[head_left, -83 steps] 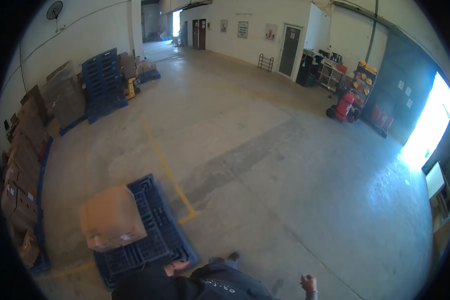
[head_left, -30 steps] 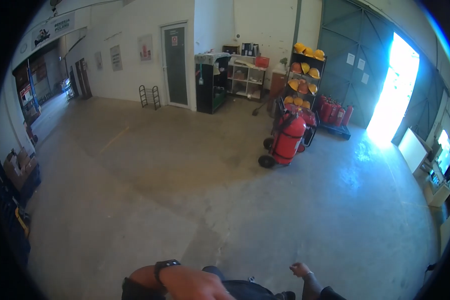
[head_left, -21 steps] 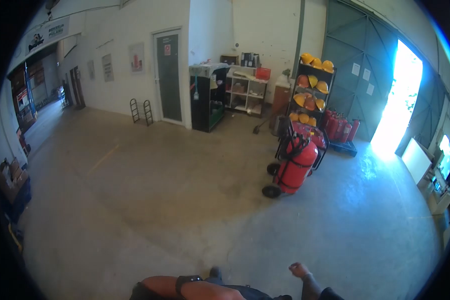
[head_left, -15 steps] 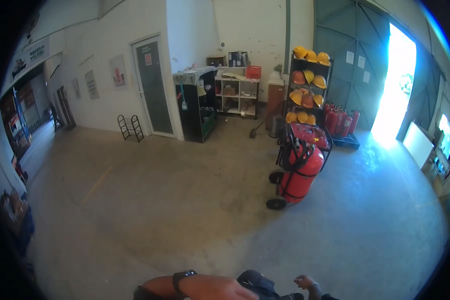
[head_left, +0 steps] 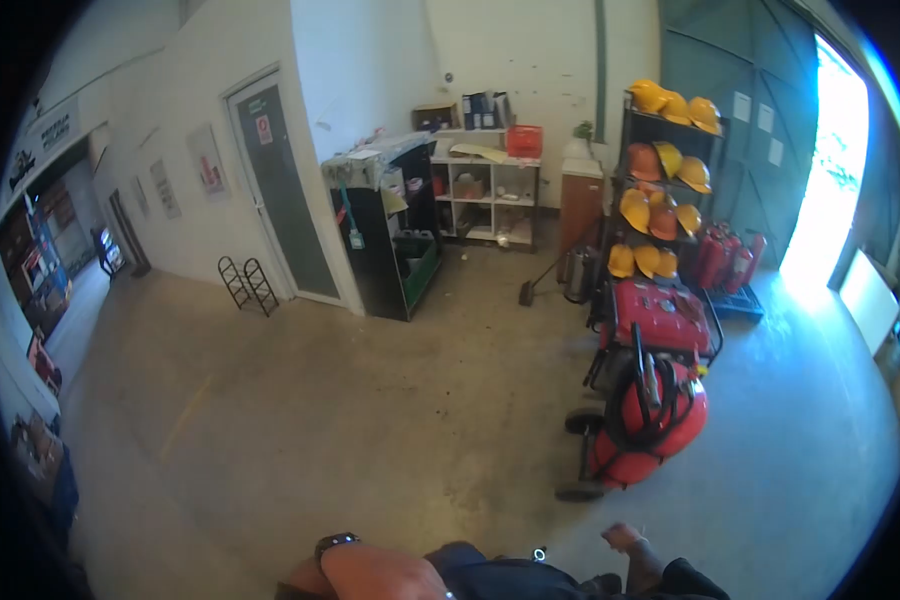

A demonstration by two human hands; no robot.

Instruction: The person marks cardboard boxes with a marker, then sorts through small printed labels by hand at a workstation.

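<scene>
My left hand (head_left: 390, 574) crosses low in front of my body, with a dark watch (head_left: 336, 542) on its wrist. The bottom edge of the view cuts off its fingers, so any grip is hidden. To the right, my right hand (head_left: 622, 538) hangs beside my body, fingers curled in, with nothing visible in it. A thin bracelet circles that wrist. Between the hands lies my dark clothing (head_left: 505, 578), with a small shiny round piece (head_left: 539, 553) at its edge. Nearest to my right hand, though apart from it, stands a red wheeled fire extinguisher (head_left: 685, 415) with a coiled black hose.
Behind the extinguisher stands a red machine (head_left: 660, 315) in a black frame. Yellow and orange helmets fill a rack (head_left: 625, 140). Small extinguishers (head_left: 715, 255) stand by the bright doorway. Shelves (head_left: 490, 215), a black cabinet (head_left: 370, 245), a grey door (head_left: 295, 200) and a small black rack (head_left: 248, 288) line the back.
The wheeled extinguisher, helmet rack and shelves appear larger and nearer, and the extinguisher sits farther right and lower. My left hand has shifted left; my right hand is slightly higher and farther right.
</scene>
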